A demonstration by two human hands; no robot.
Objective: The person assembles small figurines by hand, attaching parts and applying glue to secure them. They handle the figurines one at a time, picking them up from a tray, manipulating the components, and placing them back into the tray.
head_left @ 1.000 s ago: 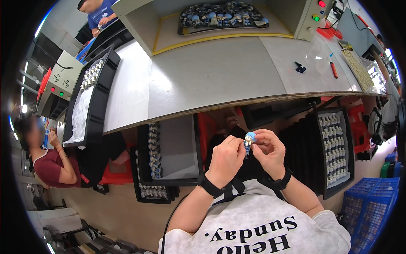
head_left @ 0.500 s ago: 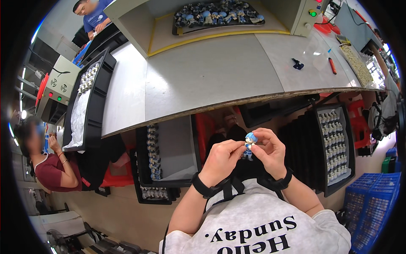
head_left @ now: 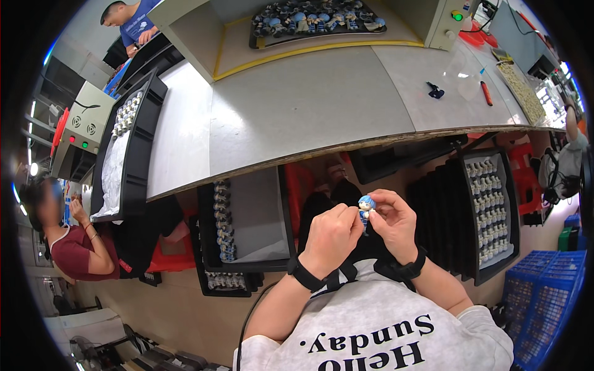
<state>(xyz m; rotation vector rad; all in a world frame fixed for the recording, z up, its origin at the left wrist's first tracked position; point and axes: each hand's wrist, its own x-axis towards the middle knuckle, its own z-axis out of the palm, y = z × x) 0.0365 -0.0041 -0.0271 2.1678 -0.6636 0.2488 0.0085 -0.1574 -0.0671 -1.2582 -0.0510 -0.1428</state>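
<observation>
A small blue-haired figurine (head_left: 367,203) is held upright between my hands, in front of my lap. My right hand (head_left: 396,224) pinches it at the head and side with thumb and fingers. My left hand (head_left: 331,238) is closed against its other side, the back of the hand turned up. Its fingers hide the figurine's lower body and most of the legs; whatever the fingertips grip there is covered.
Ahead runs a white worktable (head_left: 303,93). A boxy machine holds a black tray (head_left: 318,40) of blue-haired figurines. A dark blue piece (head_left: 435,91) and a red pen-like tool (head_left: 486,93) lie at right. Black trays (head_left: 252,269) stand below; co-workers sit at left.
My left hand has rolled over and slid slightly right, now covering the figurine's legs and lower body. My right hand keeps its pinch nearly in place.
</observation>
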